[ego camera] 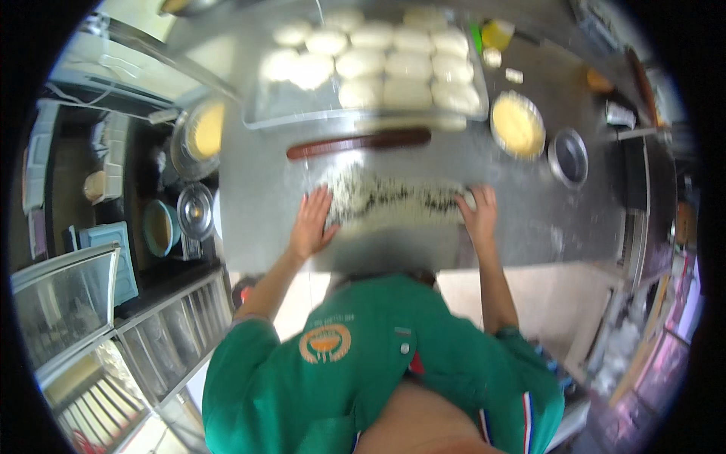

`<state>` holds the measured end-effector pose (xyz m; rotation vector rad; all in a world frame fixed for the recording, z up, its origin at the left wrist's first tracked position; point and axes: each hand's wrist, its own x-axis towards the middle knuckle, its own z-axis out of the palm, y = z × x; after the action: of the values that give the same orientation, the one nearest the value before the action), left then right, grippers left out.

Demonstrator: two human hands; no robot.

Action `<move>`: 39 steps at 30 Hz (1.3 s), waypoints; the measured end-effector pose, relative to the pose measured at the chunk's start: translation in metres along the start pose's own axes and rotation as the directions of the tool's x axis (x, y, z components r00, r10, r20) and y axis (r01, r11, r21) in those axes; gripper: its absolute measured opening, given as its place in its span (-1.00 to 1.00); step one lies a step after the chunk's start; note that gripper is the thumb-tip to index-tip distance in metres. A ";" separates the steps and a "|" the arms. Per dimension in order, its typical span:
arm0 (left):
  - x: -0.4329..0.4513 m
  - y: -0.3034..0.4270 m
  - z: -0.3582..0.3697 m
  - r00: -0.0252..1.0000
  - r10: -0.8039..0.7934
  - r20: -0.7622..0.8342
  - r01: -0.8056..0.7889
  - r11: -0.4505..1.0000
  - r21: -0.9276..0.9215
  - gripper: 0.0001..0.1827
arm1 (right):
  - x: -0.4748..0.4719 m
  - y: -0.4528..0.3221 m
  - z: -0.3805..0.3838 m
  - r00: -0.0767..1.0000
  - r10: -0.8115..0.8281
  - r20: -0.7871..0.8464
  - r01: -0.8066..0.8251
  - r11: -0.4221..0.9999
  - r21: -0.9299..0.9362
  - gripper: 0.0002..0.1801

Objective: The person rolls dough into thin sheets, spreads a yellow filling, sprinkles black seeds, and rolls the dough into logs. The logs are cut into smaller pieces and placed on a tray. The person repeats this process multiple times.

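A long, flat sheet of dough (pixel 391 213) lies across the metal worktable before me, strewn with dark bits like seeds or chopped filling, thickest along its middle. Flat at the sheet's left end rests my left hand (pixel 313 220), fingers extended and nothing gripped. At the right end, my right hand (pixel 479 210) has its thumb and fingers around the dough's edge; whether they pinch it is unclear. Beyond the dough lies a reddish-brown rolling pin (pixel 358 143), slightly slanted. Behind the pin, a metal tray (pixel 295 120) holds several rows of pale dough pieces (pixel 408 64).
A round tin with yellow contents (pixel 517 125) and an empty round metal pan (pixel 568 158) stand to the right on the worktable (pixel 539 227). At the left are a bowl with yellow contents (pixel 207 131), a metal lid (pixel 195 211) and a blue basin (pixel 160 228).
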<state>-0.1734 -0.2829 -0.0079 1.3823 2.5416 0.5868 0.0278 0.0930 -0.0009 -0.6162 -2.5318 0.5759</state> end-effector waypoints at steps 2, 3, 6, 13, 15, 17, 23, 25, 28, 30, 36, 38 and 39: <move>0.001 0.002 0.000 1.000 0.006 0.001 -0.006 1.000 -0.011 -0.11 | -0.004 -0.037 0.007 0.970 -0.235 0.062 0.237 0.971 -0.015 -0.52; 0.005 0.001 0.000 1.000 0.012 -0.014 -0.012 1.000 -0.019 -0.12 | -0.004 -0.041 0.017 0.983 -0.183 0.013 0.183 0.983 -0.031 -0.49; 0.002 0.002 0.000 0.999 -0.002 -0.038 0.001 0.999 -0.041 -0.13 | -0.017 -0.059 0.034 0.998 -0.001 -0.070 0.007 0.996 0.088 -0.40; 0.004 0.003 -0.005 0.998 0.001 -0.058 -0.005 0.998 -0.070 -0.18 | 0.003 -0.099 0.046 0.887 -0.415 0.201 0.403 0.910 0.099 -0.48; 0.006 0.003 -0.005 0.998 0.005 -0.056 -0.009 0.997 -0.071 -0.19 | 0.006 -0.099 0.062 0.853 -0.424 0.306 0.400 0.906 0.141 -0.55; 0.007 0.004 -0.007 0.998 0.005 -0.059 -0.010 0.997 -0.071 -0.19 | 0.005 -0.115 0.061 0.862 -0.420 0.283 0.372 0.904 0.210 -0.57; 0.015 0.002 -0.009 0.999 -0.002 -0.041 0.003 1.000 0.017 -0.11 | 0.004 -0.092 0.056 0.967 -0.221 0.124 0.207 0.972 0.114 -0.51; 0.019 0.001 -0.006 1.000 0.025 0.006 -0.025 0.999 0.035 -0.07 | 0.005 -0.106 0.059 0.943 -0.281 0.177 0.262 0.957 0.125 -0.44; 0.022 -0.002 -0.008 0.996 0.071 0.045 -0.074 0.994 0.077 -0.03 | -0.014 -0.140 0.069 0.889 -0.431 0.157 0.357 0.864 0.354 -0.25; 0.020 -0.004 -0.011 0.994 0.092 0.062 -0.097 0.992 0.075 0.00 | -0.008 -0.130 0.084 0.874 -0.445 0.196 0.391 0.883 0.258 -0.34; 0.019 -0.008 -0.017 0.992 0.094 0.086 -0.098 0.994 0.046 0.06 | 0.023 -0.173 0.090 0.826 -0.532 0.184 0.473 0.833 0.286 -0.55; 0.022 -0.002 -0.015 0.992 0.092 0.084 -0.099 0.992 0.081 0.07 | 0.026 -0.176 0.078 0.886 -0.454 0.096 0.417 0.870 0.262 -0.55; 0.023 0.000 -0.011 0.991 0.115 0.065 -0.120 0.989 0.081 0.07 | 0.023 -0.158 0.072 0.924 -0.372 0.085 0.347 0.912 0.217 -0.53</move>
<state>-0.1896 -0.2658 0.0023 1.5627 2.4778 0.4534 -0.0781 -0.0441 0.0271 -0.0354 -2.5705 0.7343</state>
